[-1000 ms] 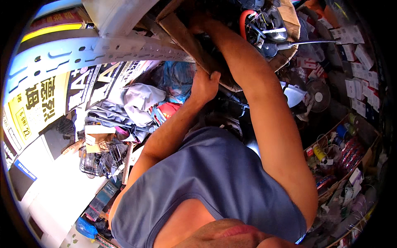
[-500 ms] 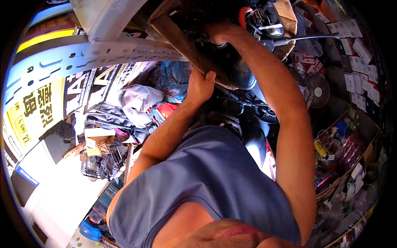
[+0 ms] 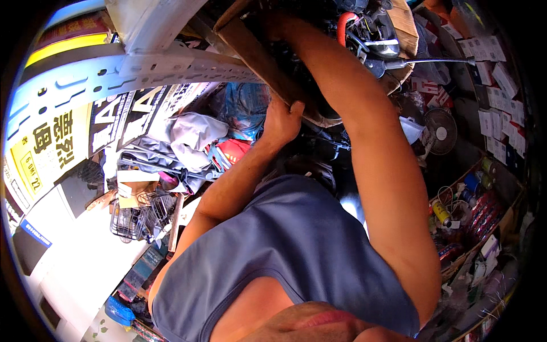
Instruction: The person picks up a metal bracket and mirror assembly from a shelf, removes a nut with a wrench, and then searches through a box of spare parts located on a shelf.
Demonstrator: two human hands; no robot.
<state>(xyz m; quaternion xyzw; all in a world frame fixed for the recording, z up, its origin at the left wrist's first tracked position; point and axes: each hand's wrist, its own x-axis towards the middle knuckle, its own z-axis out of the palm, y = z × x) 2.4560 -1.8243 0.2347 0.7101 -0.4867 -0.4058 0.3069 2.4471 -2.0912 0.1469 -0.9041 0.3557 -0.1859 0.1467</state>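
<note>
A worn brown cardboard box (image 3: 250, 56) is tilted at the top of the view, its inside mostly in deep shadow. My left hand (image 3: 282, 121) is closed round the box's near rim, with the thumb sticking up beside it. Over that rim my right arm stretches far into the box. My right hand (image 3: 278, 27) is deep in the dark among black parts, and its fingers are hidden. Just right of the forearm lie a red curved piece (image 3: 344, 27) and a black part with a shiny metal lever (image 3: 383, 43).
A pale perforated metal shelf frame (image 3: 171, 69) crosses the upper left. Below it are grey cloth (image 3: 196, 134) and a black wire basket (image 3: 128, 219). At the right stand a small fan (image 3: 440, 131), stacked white-and-red boxes (image 3: 501, 97) and a crate with a yellow can (image 3: 441, 212).
My right hand has gone deeper into the box, toward the upper left, and into shadow. The left hand keeps its hold on the rim. The view has shifted slightly.
</note>
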